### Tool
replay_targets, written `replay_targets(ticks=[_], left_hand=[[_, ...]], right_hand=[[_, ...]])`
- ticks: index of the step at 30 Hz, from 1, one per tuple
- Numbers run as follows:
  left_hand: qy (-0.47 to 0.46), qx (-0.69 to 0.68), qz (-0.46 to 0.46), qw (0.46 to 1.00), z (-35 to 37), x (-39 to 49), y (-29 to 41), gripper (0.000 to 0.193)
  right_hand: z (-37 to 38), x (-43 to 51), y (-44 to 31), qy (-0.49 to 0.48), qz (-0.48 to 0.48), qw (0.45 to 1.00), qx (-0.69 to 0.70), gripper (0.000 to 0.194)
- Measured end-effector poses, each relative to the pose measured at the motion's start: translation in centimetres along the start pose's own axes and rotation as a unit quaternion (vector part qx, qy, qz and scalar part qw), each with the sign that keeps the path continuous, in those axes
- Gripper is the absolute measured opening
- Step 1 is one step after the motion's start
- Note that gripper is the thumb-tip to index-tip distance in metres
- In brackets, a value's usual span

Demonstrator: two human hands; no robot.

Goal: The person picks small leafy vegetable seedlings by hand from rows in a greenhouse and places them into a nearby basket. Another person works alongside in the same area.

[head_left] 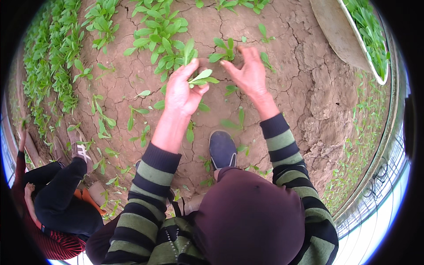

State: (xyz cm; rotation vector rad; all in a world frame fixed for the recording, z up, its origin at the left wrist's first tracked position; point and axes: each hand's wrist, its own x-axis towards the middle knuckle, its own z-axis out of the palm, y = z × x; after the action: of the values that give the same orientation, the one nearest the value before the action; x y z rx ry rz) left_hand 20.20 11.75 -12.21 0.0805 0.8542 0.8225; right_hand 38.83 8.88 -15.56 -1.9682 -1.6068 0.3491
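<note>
My left hand [185, 87] is closed around a few leafy green seedlings [202, 79], whose leaves stick out past the thumb and fingers. To its right, my right hand [247, 69] is spread, thumb and fingers apart, with nothing visible in it. Just beyond its thumb tip grows a small seedling [227, 49] rooted in the cracked brown soil [281, 82]; whether the thumb touches it I cannot tell. A dense clump of larger plants [162, 33] stands past my left hand.
A pale container [344, 33] full of cut greens [371, 39] lies at the upper right. My dark shoe [222, 149] rests on the soil among scattered seedlings. At the left a person [59, 198] sits low beside dense plant rows [49, 59]. More small seedlings [357, 149] line the right edge.
</note>
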Motion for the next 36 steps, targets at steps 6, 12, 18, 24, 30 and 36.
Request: replay_targets(ticks=[6,12,18,24,30,36], left_hand=[[0.044,0.021,-0.017,0.999,1.0,1.1,-0.6,0.016],[0.052,0.022,-0.049,0.997,-0.3,2.7,-1.4,0.022],[0.064,0.044,-0.064,0.995,-0.7,4.5,-2.3,0.030],[0.083,0.066,-0.060,0.993,-1.4,4.2,-1.6,0.032],[0.098,0.043,-0.048,0.993,-1.9,2.6,-0.9,0.029],[0.101,0.018,-0.039,0.994,-1.9,1.1,-1.4,0.031]], right_hand=[[1.8,-1.5,1.8,0.025,0.057,0.998,-0.005,0.010],[1.6,-0.8,4.1,0.050,0.130,0.989,0.055,0.011],[1.0,1.6,3.2,0.037,0.020,0.995,0.096,0.020],[0.7,4.1,3.5,-0.068,-0.095,0.992,0.058,0.026],[-0.1,1.8,3.3,-0.102,-0.003,0.993,0.051,0.021],[1.2,-0.8,1.1,-0.034,-0.015,0.997,-0.073,0.038]])
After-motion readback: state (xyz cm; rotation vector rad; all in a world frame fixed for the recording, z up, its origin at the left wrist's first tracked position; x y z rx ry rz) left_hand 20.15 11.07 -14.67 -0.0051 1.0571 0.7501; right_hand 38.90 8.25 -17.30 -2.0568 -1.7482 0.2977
